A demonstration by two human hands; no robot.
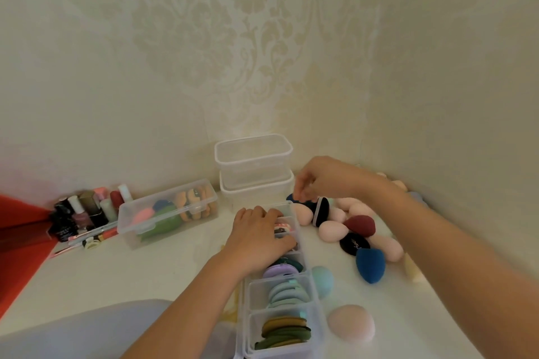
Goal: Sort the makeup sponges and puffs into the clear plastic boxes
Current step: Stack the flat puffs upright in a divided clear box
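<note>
White tabletop (pixel 151 271), strewn with sponges (pixel 370 265), meets damask wallpaper (pixel 204 38) in a corner.

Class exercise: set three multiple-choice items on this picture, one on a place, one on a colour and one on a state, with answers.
1. Relative to the divided box, where is the dark blue sponge?
A. Inside it.
B. On the table, to its right.
C. To its left.

2. What colour are the puffs in the nearest compartment?
A. Green and olive.
B. White.
C. Red.

3. The two stacked boxes are:
A. full of sponges.
B. lying on their sides.
C. empty.

Answers:
1 B, it lies on the white top beside the box.
2 A, green and olive discs show through the clear wall.
3 C, nothing shows through their clear walls.
</note>
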